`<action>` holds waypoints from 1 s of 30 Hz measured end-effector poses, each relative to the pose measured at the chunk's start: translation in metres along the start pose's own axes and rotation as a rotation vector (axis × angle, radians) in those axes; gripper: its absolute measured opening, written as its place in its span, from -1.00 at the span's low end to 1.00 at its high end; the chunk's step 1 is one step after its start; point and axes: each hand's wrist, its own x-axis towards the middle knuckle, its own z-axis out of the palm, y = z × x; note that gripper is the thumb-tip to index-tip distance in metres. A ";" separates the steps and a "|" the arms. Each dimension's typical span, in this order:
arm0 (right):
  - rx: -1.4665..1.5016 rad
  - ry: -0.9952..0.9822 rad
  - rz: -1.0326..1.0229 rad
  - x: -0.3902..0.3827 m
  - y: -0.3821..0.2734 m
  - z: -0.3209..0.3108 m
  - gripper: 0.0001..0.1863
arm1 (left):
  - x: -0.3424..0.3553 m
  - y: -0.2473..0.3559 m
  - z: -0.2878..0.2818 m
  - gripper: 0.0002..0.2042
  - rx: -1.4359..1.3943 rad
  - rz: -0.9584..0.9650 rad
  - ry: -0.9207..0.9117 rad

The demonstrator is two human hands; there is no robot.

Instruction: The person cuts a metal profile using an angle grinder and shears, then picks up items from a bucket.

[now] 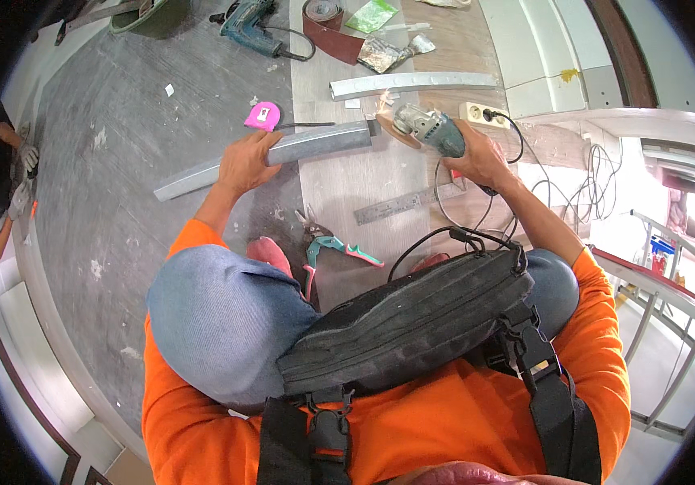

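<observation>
My left hand is closed around a long grey metal profile, which lies at a slant over the floor. In my right hand is a teal angle grinder with a metal head. Its tan disc stands close by the right end of the profile; whether they touch, I cannot tell. A small orange glow shows above the disc. Beyond my left hand lies a pink tape measure. Tin snips with green and red handles lie below the profile, left of a steel ruler.
Farther off are another metal profile, a teal power drill, a sandpaper roll and a brush. Cables run from a power strip on the right, near a ladder. At the far left edge, another person's gloved hand shows.
</observation>
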 end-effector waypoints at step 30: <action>-0.030 -0.061 0.049 0.000 -0.009 -0.001 -0.27 | -0.011 -0.007 0.001 -0.48 -0.061 -0.029 -0.039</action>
